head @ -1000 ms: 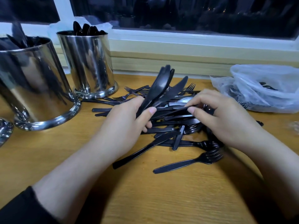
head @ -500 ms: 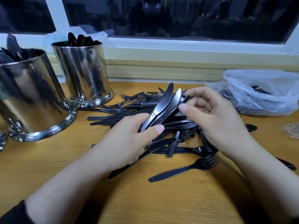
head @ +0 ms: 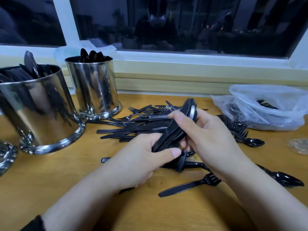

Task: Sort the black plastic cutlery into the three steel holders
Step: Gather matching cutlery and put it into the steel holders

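Your left hand (head: 141, 161) grips a bundle of black knives (head: 173, 130) by the handle end, thumb curled across the front, fingers wrapped behind. Your right hand (head: 208, 139) pinches the same bundle higher up, thumb on the near face, fingers curled behind the blades; blade tips stick up past your thumb, tilted up and right. Both grips are narrow and tight on the bundle. The bundle sits above the loose cutlery pile (head: 133, 127), which lies on the wooden table (head: 50, 177) under and behind your hands. Left of the pile: a steel holder (head: 95, 90) with spoon bowls showing at the rim. Further left of the pile, nearer you: a larger steel holder (head: 38, 110) with cutlery inside. A third holder's base (head: 6, 155) is cut off at the frame's left edge. Right of the pile: a plastic bag (head: 270, 107) with more black pieces inside. A lone fork (head: 191, 185) lies just in front of the pile.
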